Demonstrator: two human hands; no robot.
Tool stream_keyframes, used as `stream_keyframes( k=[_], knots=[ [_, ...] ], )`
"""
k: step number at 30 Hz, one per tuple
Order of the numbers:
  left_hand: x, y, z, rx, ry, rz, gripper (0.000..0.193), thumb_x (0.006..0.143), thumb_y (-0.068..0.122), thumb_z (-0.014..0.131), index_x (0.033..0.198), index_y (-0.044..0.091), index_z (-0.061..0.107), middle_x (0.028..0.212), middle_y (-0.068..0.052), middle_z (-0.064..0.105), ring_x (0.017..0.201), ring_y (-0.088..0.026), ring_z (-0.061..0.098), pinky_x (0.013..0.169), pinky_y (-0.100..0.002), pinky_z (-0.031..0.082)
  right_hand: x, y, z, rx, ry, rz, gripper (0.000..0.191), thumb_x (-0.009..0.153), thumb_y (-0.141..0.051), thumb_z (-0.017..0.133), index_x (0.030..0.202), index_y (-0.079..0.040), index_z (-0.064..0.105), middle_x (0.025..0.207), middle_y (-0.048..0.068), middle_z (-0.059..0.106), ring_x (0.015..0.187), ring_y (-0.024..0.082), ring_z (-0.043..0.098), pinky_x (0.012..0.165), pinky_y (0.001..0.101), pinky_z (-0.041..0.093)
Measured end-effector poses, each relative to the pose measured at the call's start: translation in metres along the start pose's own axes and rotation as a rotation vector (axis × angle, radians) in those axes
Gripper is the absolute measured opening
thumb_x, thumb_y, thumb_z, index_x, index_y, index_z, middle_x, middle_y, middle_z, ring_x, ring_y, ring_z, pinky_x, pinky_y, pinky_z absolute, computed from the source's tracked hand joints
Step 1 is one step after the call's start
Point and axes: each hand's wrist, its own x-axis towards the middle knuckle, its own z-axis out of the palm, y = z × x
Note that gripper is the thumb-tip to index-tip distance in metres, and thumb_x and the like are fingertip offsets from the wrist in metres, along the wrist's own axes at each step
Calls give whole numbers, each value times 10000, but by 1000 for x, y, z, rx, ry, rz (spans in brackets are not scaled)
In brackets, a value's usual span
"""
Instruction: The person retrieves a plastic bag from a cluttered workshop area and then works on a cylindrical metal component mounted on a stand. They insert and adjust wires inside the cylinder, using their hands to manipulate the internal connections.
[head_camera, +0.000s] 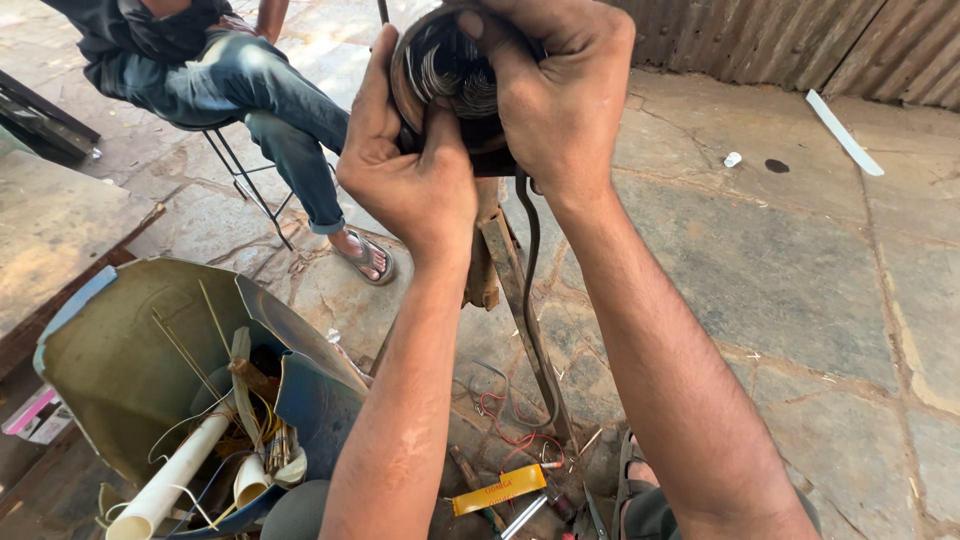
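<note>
Here both hands, left hand (405, 180) and right hand (555, 95), wrap tightly around the stator (450, 85) atop the stand (505, 265). Thumbs pressing its wires (455, 70) could snag or cut; a slip might topple it.

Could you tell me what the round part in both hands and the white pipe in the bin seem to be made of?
Round part: probably dark, dull metal, with shiny wire coils inside. White pipe: likely plastic, smooth and matte, uniformly white.
</note>
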Motion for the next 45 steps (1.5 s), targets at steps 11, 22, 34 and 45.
stream_keyframes(
  k=[11,22,34,45],
  knots=[
    [6,-4,0,162,32,178,315,1028,-51,665,1340,-9,667,1232,-145,757,1136,-202,767,1057,-314,625,-1,3,0,0,-13,-19,150,1011,99,727,1056,-24,800,913,75,806,796,98,760,731,239,634],
    [6,-9,2,235,-6,262,311,1048,-27,673,1353,26,651,1169,-134,774,1080,-178,790,979,-285,646,-4,7,-3,79,-28,-8,124,1047,89,718,1035,-11,790,927,80,803,830,110,767,759,241,631],
    [9,-10,2,49,152,-46,277,972,-14,652,1245,-10,700,923,-115,811,746,-134,765,687,-259,597,-10,15,-3,50,-20,7,115,1025,82,726,967,-12,756,871,56,777,794,96,751,715,232,619],
    [22,-10,-2,257,-146,452,159,1076,67,704,1231,82,669,1033,-87,765,858,-168,786,725,-275,593,-11,16,-5,41,-18,25,120,1035,76,722,947,1,754,838,49,766,751,80,706,655,222,549]
  ],
)
